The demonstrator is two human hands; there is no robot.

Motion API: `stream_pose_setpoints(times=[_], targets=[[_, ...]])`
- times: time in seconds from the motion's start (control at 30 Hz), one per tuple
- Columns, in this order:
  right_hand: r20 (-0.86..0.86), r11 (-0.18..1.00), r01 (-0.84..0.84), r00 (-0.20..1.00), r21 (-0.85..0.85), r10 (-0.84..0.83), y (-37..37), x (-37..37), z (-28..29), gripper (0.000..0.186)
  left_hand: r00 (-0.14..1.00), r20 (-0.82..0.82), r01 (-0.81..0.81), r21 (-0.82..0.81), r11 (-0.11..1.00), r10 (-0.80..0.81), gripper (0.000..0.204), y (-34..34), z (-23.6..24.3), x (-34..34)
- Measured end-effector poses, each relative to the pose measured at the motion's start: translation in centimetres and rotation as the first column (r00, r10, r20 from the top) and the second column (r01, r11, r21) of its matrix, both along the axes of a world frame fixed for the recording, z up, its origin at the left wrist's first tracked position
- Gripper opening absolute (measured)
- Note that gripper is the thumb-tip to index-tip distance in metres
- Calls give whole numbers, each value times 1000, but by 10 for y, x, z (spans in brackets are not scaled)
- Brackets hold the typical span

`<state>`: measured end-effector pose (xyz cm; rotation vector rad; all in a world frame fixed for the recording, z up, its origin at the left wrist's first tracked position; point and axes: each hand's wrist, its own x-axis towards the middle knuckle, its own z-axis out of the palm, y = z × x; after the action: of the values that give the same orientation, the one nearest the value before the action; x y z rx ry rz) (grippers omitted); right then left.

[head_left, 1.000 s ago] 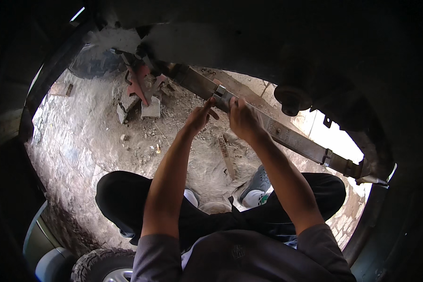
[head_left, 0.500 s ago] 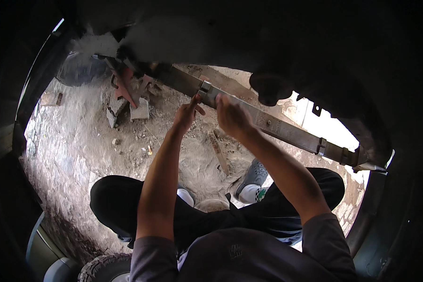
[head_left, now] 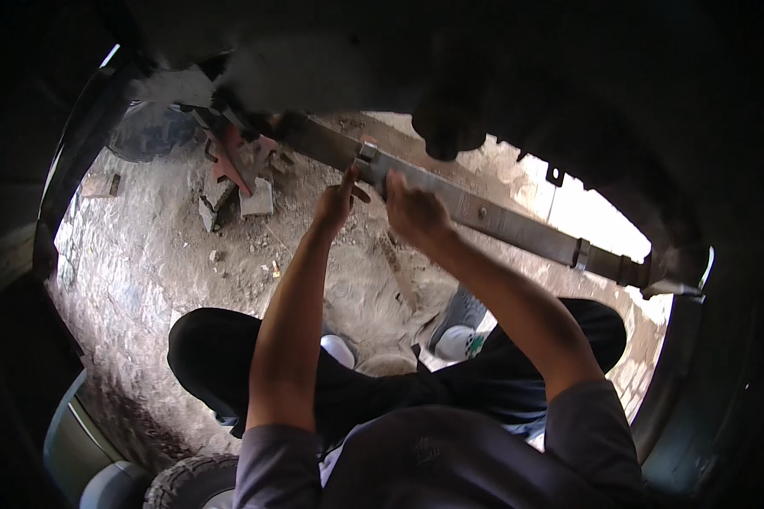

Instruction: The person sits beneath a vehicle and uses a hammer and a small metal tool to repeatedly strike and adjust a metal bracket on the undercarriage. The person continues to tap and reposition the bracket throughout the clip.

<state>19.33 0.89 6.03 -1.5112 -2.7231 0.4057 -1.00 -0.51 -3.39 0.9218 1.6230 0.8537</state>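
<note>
A long metal spring bar (head_left: 518, 229) slopes down to the right beneath the vehicle, with a metal clamp (head_left: 367, 151) near its upper middle. My left hand (head_left: 339, 201) reaches up to the bar just below the clamp, fingertips partly bent against it; what they grip is unclear. My right hand (head_left: 418, 209) is beside it on the bar, fingers curled and slightly blurred, their contents hidden.
The dark underbody (head_left: 331, 68) arches overhead. A red metal stand (head_left: 233, 165) and pale blocks (head_left: 255, 197) sit on dusty ground, with a wooden piece (head_left: 99, 186) at left. My crossed legs (head_left: 204, 348) are below; a tyre (head_left: 174, 485) lies at lower left.
The view has shifted, so the bar and both hands appear farther left and slightly higher than a second ago. My right hand moves slightly and blurs; my left stays by the clamp.
</note>
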Motion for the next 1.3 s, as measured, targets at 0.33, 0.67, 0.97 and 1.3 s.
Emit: stream_pose_setpoints(times=[0.33, 0.67, 0.97, 1.3], targets=[[82, 988, -151, 986, 44, 147, 1, 19, 17, 35, 956, -293, -33, 3, 999, 33, 81, -3, 41, 9], [-136, 999, 45, 990, -25, -48, 49, 20, -9, 39, 955, -294, 46, 15, 999, -39, 76, 3, 36, 8], [-84, 986, 91, 991, -143, -103, 30, 13, 19, 37, 950, -310, 34, 14, 999, -28, 74, -4, 51, 9], [-57, 995, 35, 998, -94, -41, 19, 10, 13, 36, 929, -371, 39, 71, 997, -10, 73, -2, 51, 10]])
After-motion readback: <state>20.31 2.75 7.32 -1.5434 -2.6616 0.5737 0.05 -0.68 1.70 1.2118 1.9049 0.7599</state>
